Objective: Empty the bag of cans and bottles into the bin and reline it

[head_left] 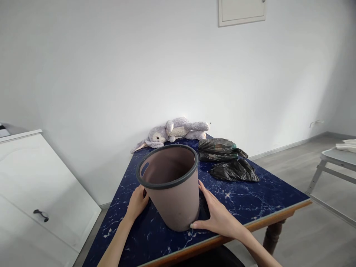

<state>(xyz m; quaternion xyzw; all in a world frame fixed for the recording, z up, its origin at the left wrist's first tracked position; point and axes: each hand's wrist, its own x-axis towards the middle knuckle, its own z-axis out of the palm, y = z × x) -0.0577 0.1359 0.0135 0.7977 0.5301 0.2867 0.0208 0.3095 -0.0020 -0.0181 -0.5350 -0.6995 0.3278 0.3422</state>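
Observation:
A brownish-pink trash bin (178,205) with a dark grey rim and an oval handle hole stands upright near the front of the table. Its inside is shadowed and the bottom cannot be seen. My left hand (137,202) is at the bin's left side, fingers curled against it and partly hidden behind it. On the other side, my right hand (217,215) grips the lower wall, its thumb at the front near the base and its fingers reaching round the side. Just behind the right hand lie a crumpled black plastic bag (235,170) and a fuller black bag (217,149).
The blue marble-patterned table (267,196) has a wooden edge. A grey plush rabbit (178,129) lies at its back by the white wall. A white cabinet (41,185) is at left; a grey folding table (338,157) with white items stands at right.

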